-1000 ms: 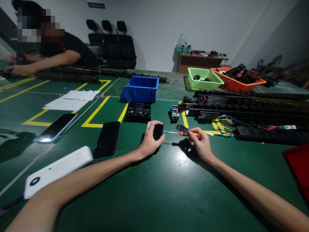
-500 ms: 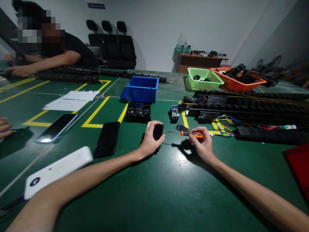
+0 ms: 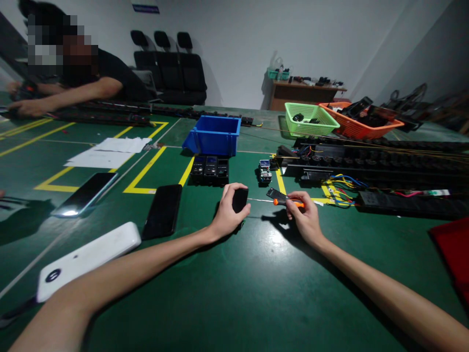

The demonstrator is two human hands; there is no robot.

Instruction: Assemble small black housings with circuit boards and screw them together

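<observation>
One black block (image 3: 241,199) gripped by left hand (image 3: 230,208), right hand (image 3: 305,214) grasping screwdriver (image 3: 277,202) toward block's edge — open tabletop (image 3: 252,293) between forearms (image 3: 157,261).

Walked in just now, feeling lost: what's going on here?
The person's left hand grips a small black box. The right hand holds an orange screwdriver pointed at the box; whether its tip touches is unclear. To the left, a black phone lies on the green table; a blue bin stands farther back. Another person leans in at far left.
</observation>
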